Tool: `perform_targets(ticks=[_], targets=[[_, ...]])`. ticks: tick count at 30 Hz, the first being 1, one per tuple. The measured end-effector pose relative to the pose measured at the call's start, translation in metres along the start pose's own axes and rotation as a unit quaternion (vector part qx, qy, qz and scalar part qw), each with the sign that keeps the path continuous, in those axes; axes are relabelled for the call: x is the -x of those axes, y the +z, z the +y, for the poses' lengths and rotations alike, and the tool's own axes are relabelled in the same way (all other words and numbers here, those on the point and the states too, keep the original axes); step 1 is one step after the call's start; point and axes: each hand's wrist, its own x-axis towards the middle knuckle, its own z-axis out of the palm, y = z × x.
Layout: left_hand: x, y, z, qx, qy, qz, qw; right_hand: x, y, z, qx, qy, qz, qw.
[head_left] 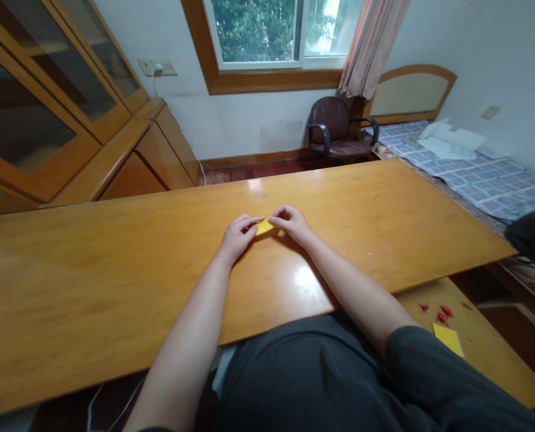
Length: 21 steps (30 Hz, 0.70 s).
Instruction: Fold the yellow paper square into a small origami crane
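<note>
A small piece of yellow paper point(264, 227) is held between my two hands, just above or on the wooden table point(114, 258); I cannot tell which. It looks folded. My left hand point(240, 235) pinches its left end between thumb and fingers. At the paper's right end, my right hand point(289, 221) has thumb and forefinger closed on it. Part of the paper is hidden behind the fingers.
On a lower wooden surface point(496, 345) at the right lie several small red folded paper pieces point(442, 314) and a yellow paper stack point(448, 339). A brown armchair point(333, 123), a bed point(483, 168) and a glass-door cabinet point(83, 129) stand beyond the table.
</note>
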Motion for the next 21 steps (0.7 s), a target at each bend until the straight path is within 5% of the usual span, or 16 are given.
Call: perform_targets(ticks=[12,21], targets=[[-0.0015,-0.0016,-0.0061,0.006,-0.005,0.044,0.999,-0.0006,-0.0001,-0.0013,-0.033,0.029,-0.034,0.998],[-0.0007,0.0001,-0.0071,-0.009,0.02,-0.016,1.0,-0.0004,-0.0008,0.0007,-0.025,0.003,-0.031,0.999]])
